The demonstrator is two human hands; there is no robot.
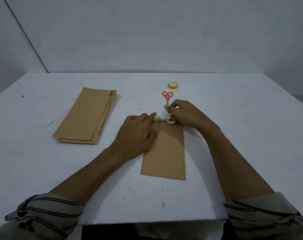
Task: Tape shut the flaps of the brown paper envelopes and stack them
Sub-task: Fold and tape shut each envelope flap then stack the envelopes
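The flat brown paper envelope (164, 153) lay centre on the white table (233, 135); the left hand (138, 134), grip open, pressed the pale tape strip (160, 119) at its flap, the right hand (187, 115), grip closed, pinched the small patterned tape roll (170, 119); a skewed pull could wrinkle the strip or miss the flap

The envelope (164, 153) and the stack (84, 115) at its ten o'clock are brown paper, matt and smooth. The table (233, 110) is white and matt, marked by grey scuffs and scratches. At the envelope's twelve o'clock, the scissors (167, 97) show orange plastic handles and grey metal blades, the yellow tape roll (172, 85) beyond looks glossy, the small tape roll (170, 120) pale and matt; the sleeves (48, 212) are striped cloth.
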